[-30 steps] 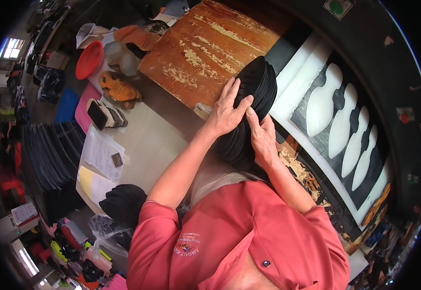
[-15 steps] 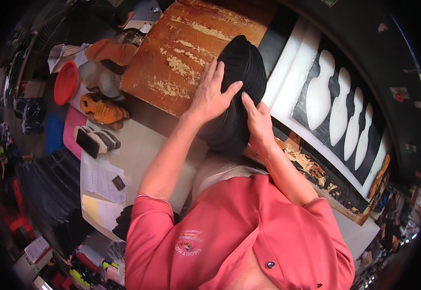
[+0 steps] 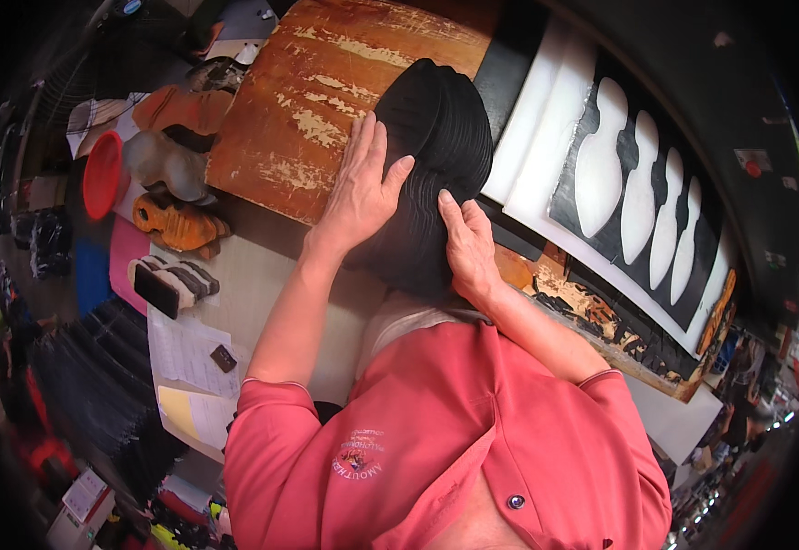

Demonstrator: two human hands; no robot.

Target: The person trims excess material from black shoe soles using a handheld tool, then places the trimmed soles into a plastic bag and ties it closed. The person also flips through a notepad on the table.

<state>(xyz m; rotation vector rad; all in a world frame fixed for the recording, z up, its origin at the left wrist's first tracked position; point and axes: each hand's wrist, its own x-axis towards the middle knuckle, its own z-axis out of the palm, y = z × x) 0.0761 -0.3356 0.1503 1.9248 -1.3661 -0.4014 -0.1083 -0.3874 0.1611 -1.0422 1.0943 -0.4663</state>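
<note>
A thick stack of black sole-shaped pieces (image 3: 415, 115) stands in front of me, beside the near right part of a worn brown board. Its many thin layers show along the right side. My left hand (image 3: 363, 188) lies along the stack's left side, fingers nearly straight and thumb spread across the near top. On the opposite side, my right hand (image 3: 469, 243) presses its thumb and bent fingers against the layered edges. The stack is held between both hands. Its lower end is partly hidden near my lap.
The scratched brown board (image 3: 262, 119) covers the far table. At right, a dark panel (image 3: 560, 197) carries several white sole shapes above a tray of scraps (image 3: 592, 307). On the left are a red bowl (image 3: 102, 174), orange sole-shaped pieces (image 3: 175, 223), a phone (image 3: 156, 291) and papers (image 3: 188, 353).
My thumbs have moved apart, and the left hand has slid outward along the stack's side. More of the layered right edge shows. The whole view has shifted slightly.
</note>
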